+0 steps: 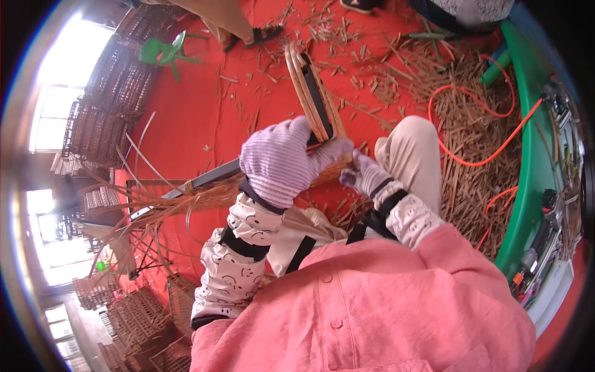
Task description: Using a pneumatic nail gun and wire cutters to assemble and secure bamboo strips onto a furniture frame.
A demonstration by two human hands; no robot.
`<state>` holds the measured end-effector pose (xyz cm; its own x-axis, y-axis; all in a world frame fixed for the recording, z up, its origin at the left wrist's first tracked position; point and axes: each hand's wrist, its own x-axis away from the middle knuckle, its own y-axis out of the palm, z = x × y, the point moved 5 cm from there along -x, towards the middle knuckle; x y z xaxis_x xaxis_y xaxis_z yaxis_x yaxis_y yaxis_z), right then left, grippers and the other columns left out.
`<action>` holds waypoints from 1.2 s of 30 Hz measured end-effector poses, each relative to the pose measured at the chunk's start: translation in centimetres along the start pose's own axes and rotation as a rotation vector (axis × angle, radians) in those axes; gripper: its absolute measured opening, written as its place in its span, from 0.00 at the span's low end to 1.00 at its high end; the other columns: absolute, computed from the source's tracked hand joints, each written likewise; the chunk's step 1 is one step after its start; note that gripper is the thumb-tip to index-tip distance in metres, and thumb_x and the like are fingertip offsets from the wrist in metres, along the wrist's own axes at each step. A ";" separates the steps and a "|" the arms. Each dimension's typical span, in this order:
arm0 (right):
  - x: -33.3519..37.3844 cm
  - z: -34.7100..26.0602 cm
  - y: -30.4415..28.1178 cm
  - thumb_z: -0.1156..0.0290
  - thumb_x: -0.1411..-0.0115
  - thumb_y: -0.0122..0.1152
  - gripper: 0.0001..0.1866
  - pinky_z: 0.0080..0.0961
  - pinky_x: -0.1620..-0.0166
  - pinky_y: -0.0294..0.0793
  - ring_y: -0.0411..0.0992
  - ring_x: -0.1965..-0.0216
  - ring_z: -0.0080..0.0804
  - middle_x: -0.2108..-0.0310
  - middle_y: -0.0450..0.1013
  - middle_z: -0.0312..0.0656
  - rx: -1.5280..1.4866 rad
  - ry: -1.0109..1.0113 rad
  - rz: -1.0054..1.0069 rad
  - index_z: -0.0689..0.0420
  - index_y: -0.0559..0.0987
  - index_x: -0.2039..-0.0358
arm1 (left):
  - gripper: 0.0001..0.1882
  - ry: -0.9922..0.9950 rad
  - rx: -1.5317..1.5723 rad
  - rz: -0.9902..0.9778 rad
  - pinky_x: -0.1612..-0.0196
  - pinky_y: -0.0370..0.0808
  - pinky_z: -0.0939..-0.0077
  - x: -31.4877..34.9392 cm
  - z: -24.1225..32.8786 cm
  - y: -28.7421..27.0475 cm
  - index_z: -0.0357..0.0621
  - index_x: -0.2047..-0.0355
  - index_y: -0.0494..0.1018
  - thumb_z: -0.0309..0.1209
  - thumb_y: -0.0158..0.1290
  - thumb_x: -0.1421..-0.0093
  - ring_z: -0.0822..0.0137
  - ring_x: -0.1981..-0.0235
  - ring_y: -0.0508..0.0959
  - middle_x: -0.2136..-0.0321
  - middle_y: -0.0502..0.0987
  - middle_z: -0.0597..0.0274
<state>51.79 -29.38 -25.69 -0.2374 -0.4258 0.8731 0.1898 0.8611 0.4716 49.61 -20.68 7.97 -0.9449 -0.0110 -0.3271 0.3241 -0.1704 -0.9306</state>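
An angled dark metal frame (317,99), with tan cane strips (299,80) bound along its upright arm, lies across my lap. Its other arm, a grey bar (217,175), runs off to the left, and long loose cane strands (180,201) fan out around that end. My left hand (277,160), in a striped lilac glove, is closed over the frame near its corner and hides part of the joint. Close by on the right, my gloved right hand (367,173) has its fingers bent against the cane at the corner's edge. Whatever lies between those fingertips is too small to make out.
Cut cane offcuts (471,124) are heaped on the red floor (186,93) to the right. An orange hose (441,133) loops over them beside a green table (534,142) bearing tools. Woven racks (108,80) stack up at left near a green chair (166,52). Another person's foot (263,35) is ahead.
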 end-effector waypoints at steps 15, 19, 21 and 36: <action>28.1 -6.3 14.3 0.67 0.47 0.61 0.15 0.24 0.57 0.69 0.71 0.59 0.32 0.63 0.73 0.44 1.174 -1.654 -0.283 0.62 0.73 0.63 | 0.18 0.016 0.155 -0.194 0.77 0.72 0.60 1.6 -1.0 -0.5 0.47 0.77 0.72 0.50 0.50 0.48 0.55 0.80 0.76 0.82 0.75 0.57; 27.5 -5.9 12.4 0.73 0.44 0.56 0.10 0.21 0.58 0.70 0.72 0.64 0.26 0.63 0.74 0.41 0.980 -1.436 -0.449 0.61 0.73 0.61 | 0.20 0.006 0.202 -0.235 0.76 0.72 0.60 2.0 -0.7 -0.8 0.46 0.76 0.73 0.50 0.48 0.47 0.55 0.79 0.77 0.81 0.75 0.56; 27.5 -5.4 12.0 0.73 0.44 0.56 0.11 0.22 0.58 0.70 0.72 0.63 0.28 0.63 0.74 0.41 1.061 -1.536 -0.410 0.61 0.73 0.60 | 0.19 -0.023 0.192 -0.223 0.75 0.73 0.60 2.3 -0.5 -1.3 0.46 0.76 0.73 0.50 0.48 0.47 0.54 0.78 0.77 0.81 0.75 0.55; 25.0 -8.3 11.6 0.73 0.43 0.55 0.10 0.22 0.58 0.69 0.68 0.64 0.24 0.66 0.69 0.38 1.064 -1.658 -0.467 0.60 0.70 0.60 | 0.16 -0.041 0.297 -0.249 0.74 0.72 0.59 2.6 -1.0 -1.3 0.45 0.73 0.70 0.46 0.51 0.49 0.53 0.77 0.76 0.80 0.75 0.55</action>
<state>55.97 -32.34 2.61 -0.6822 -0.5378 -0.4953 -0.5110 0.8352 -0.2031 46.78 -19.54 8.16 -0.9960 0.0288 -0.0847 0.0628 -0.4503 -0.8907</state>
